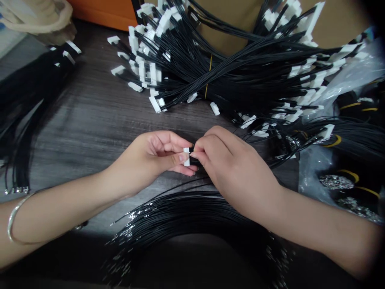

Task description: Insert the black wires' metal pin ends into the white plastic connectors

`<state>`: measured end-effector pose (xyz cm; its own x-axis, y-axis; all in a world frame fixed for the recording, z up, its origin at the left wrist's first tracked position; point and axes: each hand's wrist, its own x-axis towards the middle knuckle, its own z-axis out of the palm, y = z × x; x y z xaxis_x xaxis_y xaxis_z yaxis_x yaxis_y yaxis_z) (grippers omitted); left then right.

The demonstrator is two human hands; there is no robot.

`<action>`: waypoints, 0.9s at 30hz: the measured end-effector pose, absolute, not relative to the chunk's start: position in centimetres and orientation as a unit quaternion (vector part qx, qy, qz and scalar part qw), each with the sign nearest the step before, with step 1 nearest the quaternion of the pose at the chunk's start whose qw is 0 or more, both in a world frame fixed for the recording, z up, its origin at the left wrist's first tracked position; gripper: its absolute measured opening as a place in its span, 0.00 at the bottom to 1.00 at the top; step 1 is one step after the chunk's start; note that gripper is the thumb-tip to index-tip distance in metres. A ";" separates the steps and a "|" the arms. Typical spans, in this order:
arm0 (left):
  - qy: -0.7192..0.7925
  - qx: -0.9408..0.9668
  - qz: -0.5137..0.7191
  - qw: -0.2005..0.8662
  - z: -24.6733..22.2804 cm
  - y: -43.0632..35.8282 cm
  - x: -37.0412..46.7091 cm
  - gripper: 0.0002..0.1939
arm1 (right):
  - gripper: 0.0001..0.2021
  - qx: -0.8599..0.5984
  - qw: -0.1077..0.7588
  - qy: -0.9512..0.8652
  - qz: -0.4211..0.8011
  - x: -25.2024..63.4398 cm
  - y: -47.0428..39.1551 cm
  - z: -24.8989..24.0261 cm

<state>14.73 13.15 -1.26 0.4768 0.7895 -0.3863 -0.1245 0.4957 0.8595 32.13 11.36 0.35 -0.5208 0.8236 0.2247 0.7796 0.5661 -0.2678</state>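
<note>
My left hand (152, 158) pinches a small white connector (187, 156) between thumb and fingers at the middle of the dark table. My right hand (231, 164) meets it from the right, fingertips closed on black wires going into that connector. The two hands touch at the connector. Below them lies a fan of loose black wires (180, 216) with shiny metal tips. A silver bangle (13, 218) is on my left wrist.
A big heap of black cable sets with white connectors (228, 68) fills the far side, tied with yellow bands. More black wires (21, 116) lie at the left. Clear plastic bags of wire bundles (345, 168) sit at the right. A cardboard box (234, 24) stands behind.
</note>
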 end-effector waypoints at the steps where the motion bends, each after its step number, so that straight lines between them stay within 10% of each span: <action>1: 0.413 0.400 0.306 0.759 -1.3 13.1 14.8 0.04 | 0.08 -0.460 0.168 -0.869 0.071 32.1 11.4 0.2; 27: 0.364 0.355 0.292 0.810 -1.6 13.5 14.1 0.05 | 0.06 -0.435 0.202 -0.858 0.187 33.1 12.3 0.6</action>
